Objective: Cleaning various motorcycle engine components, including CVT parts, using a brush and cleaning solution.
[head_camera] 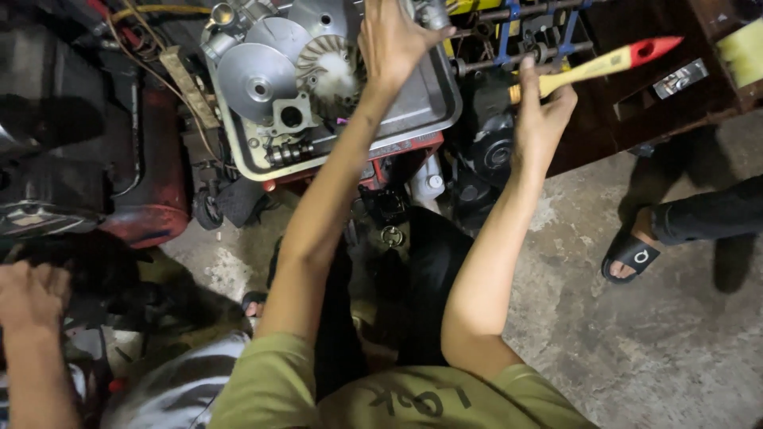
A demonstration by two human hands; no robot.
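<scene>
My left hand [393, 40] reaches over a metal tray [433, 99], fingers spread and resting on engine parts at its far side. In the tray lie a round silver pulley disc [256, 78], a finned fan wheel [327, 65] and small bolts. My right hand [542, 107] is closed around a paintbrush [604, 63] with a yellow wooden handle and a red end, held to the right of the tray with the handle pointing up and right. The bristles are hidden behind my hand.
The tray rests on a red machine [397, 155]. A dark red tank [155, 159] sits at the left. Another person's hand [32, 294] is at the lower left, and a foot in a black sandal [632, 254] stands on the concrete floor at the right.
</scene>
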